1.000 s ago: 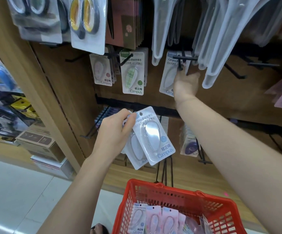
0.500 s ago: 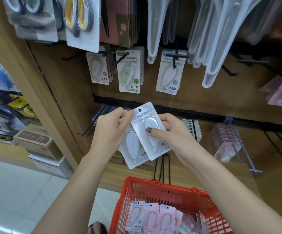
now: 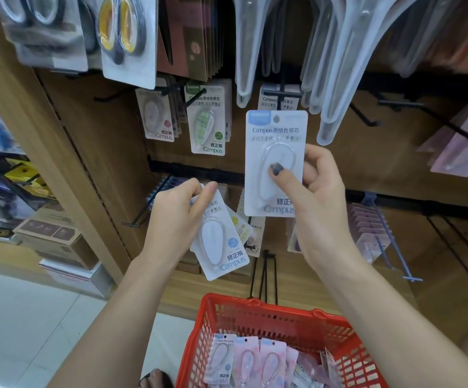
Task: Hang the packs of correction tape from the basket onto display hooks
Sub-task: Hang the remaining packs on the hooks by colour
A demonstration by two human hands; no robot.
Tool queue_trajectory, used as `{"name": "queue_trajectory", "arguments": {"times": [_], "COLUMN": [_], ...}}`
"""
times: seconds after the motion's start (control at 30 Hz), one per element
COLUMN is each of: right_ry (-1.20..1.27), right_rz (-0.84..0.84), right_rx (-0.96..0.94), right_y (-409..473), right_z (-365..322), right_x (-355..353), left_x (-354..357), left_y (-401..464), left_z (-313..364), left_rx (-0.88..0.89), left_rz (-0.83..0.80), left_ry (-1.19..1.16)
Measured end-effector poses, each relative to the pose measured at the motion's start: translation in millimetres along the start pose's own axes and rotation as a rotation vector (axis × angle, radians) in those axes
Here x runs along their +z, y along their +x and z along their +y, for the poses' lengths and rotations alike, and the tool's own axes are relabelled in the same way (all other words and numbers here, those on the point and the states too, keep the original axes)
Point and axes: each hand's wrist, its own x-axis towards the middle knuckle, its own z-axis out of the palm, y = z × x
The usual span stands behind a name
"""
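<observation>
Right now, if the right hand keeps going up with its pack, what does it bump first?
Probably the black hook and the blue-topped pack hanging on it, just above the held pack; depth is unclear.

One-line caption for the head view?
Right hand lifts a tape pack toward a hook; left hand holds another.

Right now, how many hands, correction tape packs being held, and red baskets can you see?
Hands: 2 (left hand, right hand)
Correction tape packs held: 2 (lower pack, upper pack)
Red basket: 1
Total: 5
</observation>
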Motion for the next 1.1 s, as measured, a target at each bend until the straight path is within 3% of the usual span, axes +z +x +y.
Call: {"name": "queue_trajectory", "arguments": {"times": [0.47,0.7,0.83,0.93,1.0,1.1], "right_ry": [-0.005,-0.082,-0.217,-0.22,-0.18,-0.321], "right_rz": [0.251,0.279,0.276,0.139,-0.03,-0.33], "right_rx": [0.215,0.333,0.407,0.43,0.423,0.287], "right_y": [70.4,124.0,107.2,59.8,26.4,-7.3], "right_z": [22.4,36.1,43.1,51.7,52.5,50.0], "right_x": [25.4,19.8,15.1,9.2,2.7,-8.4], "left_x": [1.9,3.6,5.3,7.6,8.6,11.0], "left_y": [0.5,2.3,3.1,2.5,1.7,-0.7], "left_z": [3.1,5.6,8.3,10.1,12.0,16.1], "left_rx": [-0.009,-0.026,-0.04,-0.068,-0.071,-0.082], "left_rz": [0.016,0.033,0.044,0.041,0.05,0.043], "left_ry": [-0.01,-0.041,-0.061,-0.089,-0.095,-0.098]}}
